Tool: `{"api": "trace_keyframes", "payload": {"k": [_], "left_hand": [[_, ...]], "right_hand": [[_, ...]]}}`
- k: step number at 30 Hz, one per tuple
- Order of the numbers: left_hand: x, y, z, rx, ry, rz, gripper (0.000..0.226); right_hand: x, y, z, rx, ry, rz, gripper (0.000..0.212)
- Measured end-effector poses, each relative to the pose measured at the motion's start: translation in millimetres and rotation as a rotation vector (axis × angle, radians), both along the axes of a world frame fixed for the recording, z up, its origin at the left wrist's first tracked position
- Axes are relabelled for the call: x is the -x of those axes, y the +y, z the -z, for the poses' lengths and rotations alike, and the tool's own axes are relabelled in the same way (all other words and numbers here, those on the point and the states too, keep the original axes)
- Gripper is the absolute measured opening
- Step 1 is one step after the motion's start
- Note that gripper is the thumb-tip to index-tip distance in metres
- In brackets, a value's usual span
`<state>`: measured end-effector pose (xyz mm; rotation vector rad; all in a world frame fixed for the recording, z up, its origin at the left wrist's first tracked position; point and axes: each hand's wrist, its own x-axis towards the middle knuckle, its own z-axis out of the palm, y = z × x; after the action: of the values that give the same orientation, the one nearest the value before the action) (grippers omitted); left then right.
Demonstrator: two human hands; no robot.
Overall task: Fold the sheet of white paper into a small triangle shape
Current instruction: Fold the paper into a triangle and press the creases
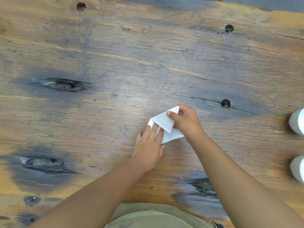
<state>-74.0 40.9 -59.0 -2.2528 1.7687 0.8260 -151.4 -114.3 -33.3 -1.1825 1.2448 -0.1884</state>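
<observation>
The white paper (166, 125), folded into a small angular packet, lies on the wooden table a little right of centre. My left hand (148, 148) rests flat on its lower left part, fingers spread and pressing it down. My right hand (186, 121) pinches the upper flap between thumb and fingers and holds that flap lifted and bent over the rest of the paper. The paper's lower right corner pokes out under my right wrist.
The rough wooden table (115, 63) has dark knots and several small round holes, one (225, 103) just right of my right hand. Two white rounded objects (297, 122) (298, 168) sit at the right edge. The table's near edge runs along the bottom.
</observation>
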Motion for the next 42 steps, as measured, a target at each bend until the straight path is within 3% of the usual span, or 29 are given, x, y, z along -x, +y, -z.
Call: {"api": "trace_keyframes", "payload": {"k": [13,19,30,42], "left_hand": [[-53,61,4,0.003,0.092,0.126,0.055],[-45,66,2,-0.054,0.005,0.181,0.061],[-20,49,0,-0.041,0.059,0.031,0.062],[-52,59,3,0.063,0.127,-0.074,0.062]], "right_hand": [[-11,1,0,0.069,0.057,-0.124,0.019],[-8,8,-2,0.109,0.080,-0.128,0.010],[-6,23,3,0.077,0.048,-0.203,0.008],[1,46,21,0.169,0.162,-0.381,0.008]]}}
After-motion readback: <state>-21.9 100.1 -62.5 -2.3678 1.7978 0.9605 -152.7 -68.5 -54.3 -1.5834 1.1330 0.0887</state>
